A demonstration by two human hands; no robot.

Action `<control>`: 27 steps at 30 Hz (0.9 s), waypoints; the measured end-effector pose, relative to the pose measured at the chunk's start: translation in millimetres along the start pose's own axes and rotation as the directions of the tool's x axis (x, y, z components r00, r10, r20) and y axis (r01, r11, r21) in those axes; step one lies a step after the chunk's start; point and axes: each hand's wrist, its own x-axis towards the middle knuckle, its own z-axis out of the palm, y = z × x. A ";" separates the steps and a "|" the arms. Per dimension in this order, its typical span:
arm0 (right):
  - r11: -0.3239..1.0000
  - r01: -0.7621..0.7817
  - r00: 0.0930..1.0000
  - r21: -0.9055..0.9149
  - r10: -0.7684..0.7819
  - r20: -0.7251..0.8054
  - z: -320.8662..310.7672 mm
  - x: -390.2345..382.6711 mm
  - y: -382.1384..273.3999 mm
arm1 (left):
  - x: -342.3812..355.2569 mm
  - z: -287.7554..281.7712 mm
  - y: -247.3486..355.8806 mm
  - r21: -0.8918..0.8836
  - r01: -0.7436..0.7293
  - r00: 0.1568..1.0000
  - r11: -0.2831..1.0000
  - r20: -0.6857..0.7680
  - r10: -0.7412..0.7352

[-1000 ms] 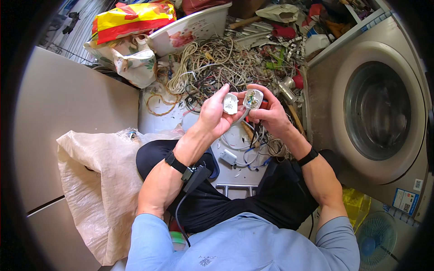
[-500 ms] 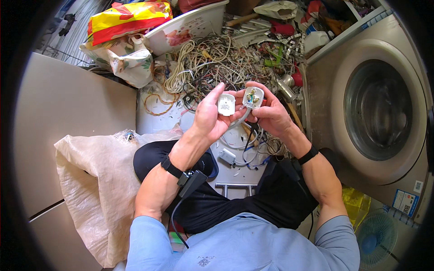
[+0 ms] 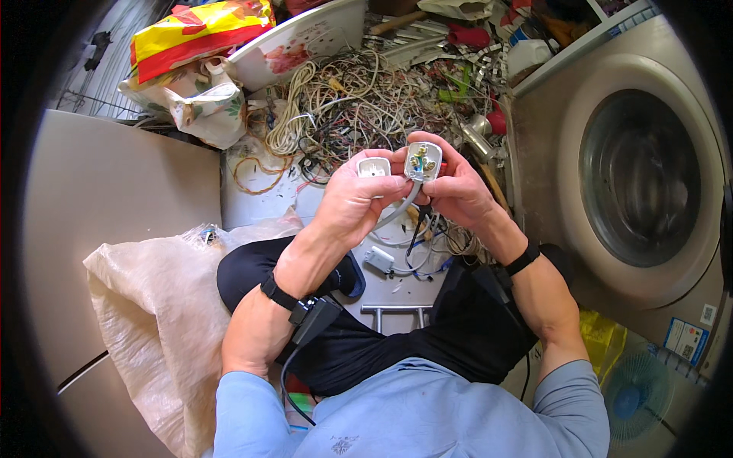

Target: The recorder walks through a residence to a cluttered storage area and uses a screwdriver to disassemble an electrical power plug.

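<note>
In front of me my right hand point(image 3: 456, 187) grips an opened plug point(image 3: 423, 162), its white shell showing brass terminals and coloured wires inside. A grey cable point(image 3: 401, 208) leaves its lower end and curves down to the left. My left hand point(image 3: 353, 192) is closed on the white plug cover point(image 3: 373, 167), whose hollow side faces up. The left thumb reaches toward the plug's cable end; whether it touches is unclear. Below my right hand hangs a thin dark object point(image 3: 418, 229), and a bit of red shows behind its fingers; I cannot make out whether they belong together.
A big tangle of wires point(image 3: 359, 99) lies beyond my hands. A grey-white adapter point(image 3: 379, 260) sits on the floor between my legs. At left is a pale woven sack point(image 3: 153, 305); at right, a front-loading washing machine point(image 3: 641, 175). A blue fan point(image 3: 630, 401) stands lower right.
My left hand has turned, its thumb coming across the front toward the cable end of the plug, and the cover has tilted. The plug has shifted slightly left in my right hand.
</note>
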 end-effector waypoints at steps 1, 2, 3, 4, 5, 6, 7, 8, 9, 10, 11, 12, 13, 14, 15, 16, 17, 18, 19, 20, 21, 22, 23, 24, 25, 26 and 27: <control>1.000 0.002 1.000 0.015 -0.002 0.009 -0.3 0.5 1.4 | 0.6 -2.0 -0.9 0.008 -0.002 1.000 1.000 0.000 0.002; 1.000 0.002 1.000 0.016 -0.002 0.006 -0.9 -0.6 1.4 | 1.2 -3.1 -2.0 0.017 -0.004 1.000 1.000 0.000 0.004; 1.000 -0.002 1.000 0.012 0.002 -0.001 -1.5 -1.8 1.0 | 0.9 -3.7 -3.4 0.016 -0.001 1.000 1.000 0.000 0.001; 1.000 -0.006 1.000 0.009 0.006 -0.007 -0.4 -2.6 -0.1 | -1.0 -1.2 -2.6 0.024 -0.013 1.000 1.000 -0.016 0.013; 1.000 -0.006 1.000 0.010 0.006 -0.010 0.9 -3.1 -1.3 | -2.2 0.5 -2.2 0.031 -0.024 0.999 0.999 -0.031 0.025; 1.000 -0.004 1.000 0.001 0.004 -0.006 2.4 -3.5 -2.5 | -2.3 0.7 -2.6 0.031 -0.021 0.999 0.999 -0.032 0.022; 1.000 -0.003 1.000 -0.008 0.003 -0.003 4.4 -3.8 -3.6 | -2.6 0.8 -3.0 0.043 -0.037 0.999 0.998 -0.036 0.039; 1.000 -0.003 1.000 -0.006 0.003 -0.004 5.6 -3.8 -3.9 | -2.8 1.0 -3.1 0.054 -0.053 0.998 0.997 -0.039 0.055; 1.000 0.001 1.000 -0.008 -0.001 -0.010 6.6 -3.8 -4.0 | -3.2 1.6 -2.7 0.054 -0.051 0.998 0.997 -0.040 0.053; 1.000 0.005 1.000 -0.011 -0.005 -0.016 7.0 -3.9 -4.0 | -3.4 2.5 -1.9 0.080 -0.058 0.997 0.995 -0.049 0.063; 1.000 0.006 1.000 -0.009 -0.006 -0.017 7.3 -4.2 -3.9 | -3.4 3.1 -1.5 0.106 -0.066 0.996 0.992 -0.058 0.073; 1.000 0.007 1.000 -0.023 -0.007 -0.028 7.4 -4.4 -3.6 | -3.3 3.4 -1.9 0.107 -0.064 0.996 0.992 -0.058 0.070; 0.999 0.007 0.999 -0.037 -0.008 -0.038 7.6 -4.4 -3.5 | -3.4 3.9 -2.5 0.123 -0.080 0.994 0.989 -0.066 0.088; 0.999 0.007 0.999 -0.037 -0.008 -0.038 7.7 -4.4 -3.4 | -3.6 4.5 -2.9 0.140 -0.096 0.991 0.986 -0.074 0.107; 0.999 0.007 0.999 -0.043 -0.009 -0.041 7.7 -4.4 -3.4 | -4.0 5.9 -2.6 0.140 -0.095 0.992 0.986 -0.075 0.106; 0.999 0.008 0.999 -0.050 -0.010 -0.044 7.4 -4.6 -3.6 | -4.6 8.4 -1.8 0.183 -0.110 0.988 0.977 -0.087 0.127; 0.999 0.008 0.999 -0.050 -0.010 -0.044 6.4 -4.7 -3.6 | -4.9 9.6 -1.4 0.226 -0.124 0.984 0.966 -0.097 0.149; 0.998 0.002 0.999 -0.057 -0.004 -0.045 4.8 -4.9 -3.4 | -4.6 8.9 -1.9 0.226 -0.124 0.984 0.966 -0.097 0.149; 0.998 -0.004 0.999 -0.063 0.002 -0.045 4.4 -4.4 -3.2 | -4.5 7.6 -2.4 0.239 -0.134 0.982 0.962 -0.095 0.161; 0.998 -0.005 0.999 -0.063 0.002 -0.044 4.5 -4.0 -3.0 | -4.5 6.7 -2.5 0.252 -0.145 0.981 0.957 -0.093 0.173; 0.999 0.005 0.999 -0.052 -0.008 -0.043 4.9 -3.8 -2.9 | -4.8 6.4 -2.2 0.251 -0.145 0.980 0.957 -0.093 0.173; 0.999 0.014 0.999 -0.039 -0.016 -0.042 6.7 -3.1 -2.6 | -5.5 5.5 -1.9 0.265 -0.146 0.980 0.953 -0.093 0.176; 0.999 0.013 0.999 -0.039 -0.014 -0.042 8.7 -3.0 -3.0 | -6.1 4.9 -1.8 0.279 -0.147 0.979 0.949 -0.093 0.179; 1.000 0.004 0.998 -0.029 -0.006 -0.056 10.9 -3.1 -4.2 | -6.9 4.9 -1.5 0.279 -0.147 0.979 0.949 -0.095 0.179; 1.000 -0.004 0.997 -0.021 0.002 -0.071 12.4 -3.4 -5.4 | -7.6 6.1 -1.2 0.268 -0.145 0.979 0.952 -0.101 0.177; 1.000 -0.004 0.997 -0.021 0.003 -0.072 11.4 -3.6 -5.5 | -8.2 7.3 -1.0 0.258 -0.142 0.979 0.956 -0.107 0.174; 1.000 -0.009 0.997 -0.020 0.008 -0.073 9.8 -4.0 -5.6 | -9.0 8.4 -1.3 0.257 -0.142 0.979 0.956 -0.106 0.174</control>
